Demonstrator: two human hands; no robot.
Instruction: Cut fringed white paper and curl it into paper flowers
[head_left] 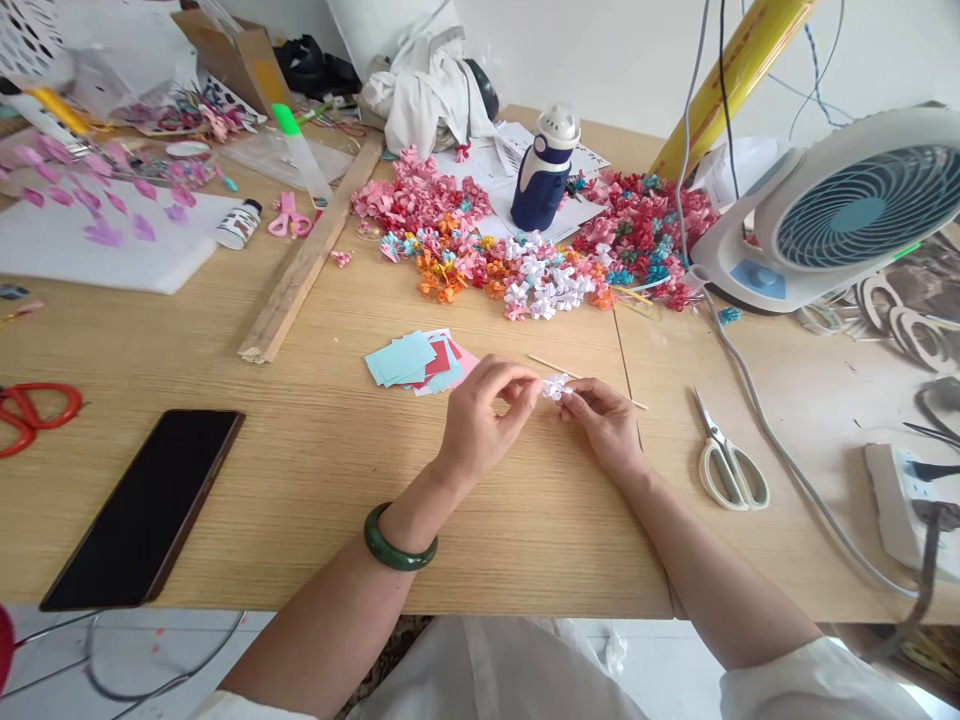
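White cloth sleeve (795,678) lies nearest the camera. Small white paper flower (556,387) sits between both hands, long axis unclear: left hand (486,420) fingertips pinch its left edge; right hand (606,425) fingertips, its right.

Open room is left on the surface (300,490) between the phone (146,510) and the left forearm (349,590), and more is found between the right grip (609,425) and the white-handled scissors (719,441). The gap between the left grip (484,415) and the right is bridged by a small white paper flower (556,387). Forward passage is crossed by a thin stick (551,367) and, farther back, blocked by heaped flowers (555,285). Leftward, paper cards (401,357) are met, then a wooden bar (315,250). Rightward, the way is crossed by a grey cable (759,405) and limited by the fan (855,215) and power strip (891,500).
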